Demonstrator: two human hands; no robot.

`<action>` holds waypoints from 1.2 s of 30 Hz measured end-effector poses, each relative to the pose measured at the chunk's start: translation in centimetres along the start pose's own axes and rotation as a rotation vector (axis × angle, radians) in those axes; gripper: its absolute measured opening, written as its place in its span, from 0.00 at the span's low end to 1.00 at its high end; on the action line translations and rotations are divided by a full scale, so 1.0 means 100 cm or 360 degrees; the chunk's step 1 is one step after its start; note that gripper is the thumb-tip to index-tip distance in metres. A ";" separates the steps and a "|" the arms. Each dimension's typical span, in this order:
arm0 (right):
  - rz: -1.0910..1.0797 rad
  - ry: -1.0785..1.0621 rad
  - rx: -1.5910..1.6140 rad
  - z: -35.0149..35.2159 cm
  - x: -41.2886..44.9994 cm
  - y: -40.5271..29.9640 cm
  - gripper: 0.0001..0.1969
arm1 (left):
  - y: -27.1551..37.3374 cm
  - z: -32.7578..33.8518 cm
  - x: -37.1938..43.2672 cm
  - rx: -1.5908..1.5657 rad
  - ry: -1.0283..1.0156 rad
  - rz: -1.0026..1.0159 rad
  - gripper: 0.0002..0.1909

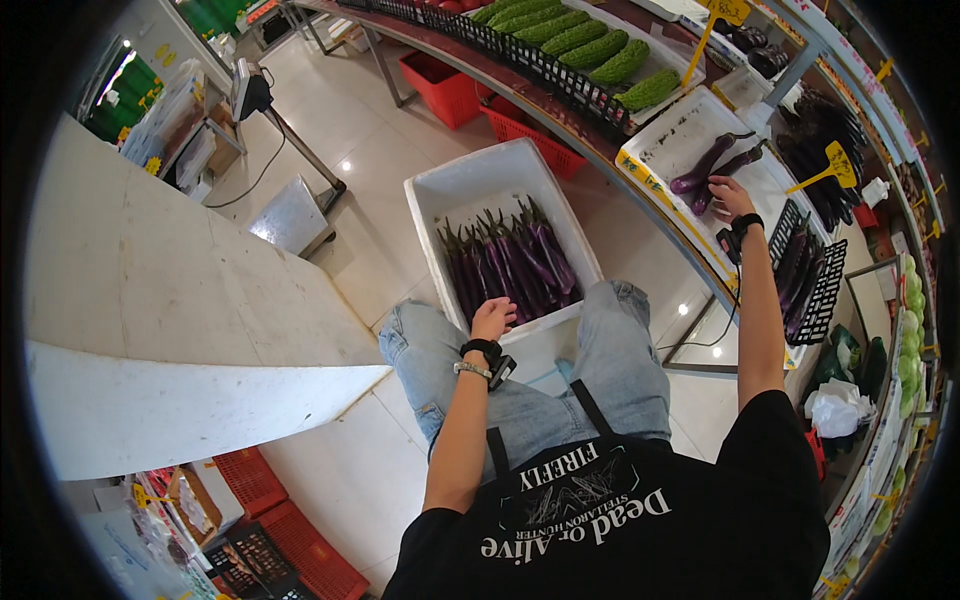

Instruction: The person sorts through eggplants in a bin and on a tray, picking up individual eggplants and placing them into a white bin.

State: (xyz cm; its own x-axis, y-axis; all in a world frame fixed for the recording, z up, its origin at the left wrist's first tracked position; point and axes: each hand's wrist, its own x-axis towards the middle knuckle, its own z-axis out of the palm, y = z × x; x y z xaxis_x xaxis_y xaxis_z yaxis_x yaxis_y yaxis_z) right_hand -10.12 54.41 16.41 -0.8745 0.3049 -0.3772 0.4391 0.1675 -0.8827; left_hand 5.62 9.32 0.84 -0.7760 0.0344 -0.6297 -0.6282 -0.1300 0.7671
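My left hand (493, 318) hovers at the near rim of a white foam box (480, 168), its fingers loosely bent with nothing in them. Inside the box, long purple eggplants (510, 262) lie side by side, stems towards the far end. To the right, my right hand (730, 199) is over a white foam tray (765, 184) on the display stand. Its fingers are spread at the side of one eggplant (739, 161), not wrapped around it; whether they touch is unclear. Another eggplant (697, 174) lies alongside in that tray.
Bitter melons (585, 45) fill a neighbouring tray behind black plastic edging. More eggplants (799, 274) lie in a black basket near my right forearm. Red baskets (442, 86) stand under the stand (600, 154). A platform scale (291, 217) and a pale partition (187, 285) are at left.
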 end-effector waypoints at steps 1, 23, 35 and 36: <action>-0.0002 0.0005 -0.0023 0.002 -0.002 -0.002 0.13 | 0.001 0.000 0.000 -0.0006 -0.0003 0.0001 0.17; -0.0402 0.0191 0.1159 -0.010 -0.004 -0.015 0.23 | -0.001 0.003 0.003 -0.0005 -0.0001 -0.0019 0.16; -0.1413 -0.0042 0.0421 0.093 -0.181 -0.078 0.21 | -0.008 -0.003 0.009 0.0029 0.0009 -0.0029 0.16; -0.1438 -0.0127 0.0408 0.102 -0.188 -0.075 0.22 | -0.007 -0.001 0.009 0.0031 0.0002 -0.0029 0.16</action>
State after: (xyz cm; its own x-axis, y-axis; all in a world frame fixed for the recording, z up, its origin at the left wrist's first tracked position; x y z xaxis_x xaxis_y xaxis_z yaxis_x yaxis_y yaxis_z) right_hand 0.95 37.88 27.32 -0.8773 0.0937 0.4708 -0.4628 0.0950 -0.8814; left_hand 5.40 9.36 -0.30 -0.7644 0.0354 -0.6438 -0.6432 -0.1102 0.7577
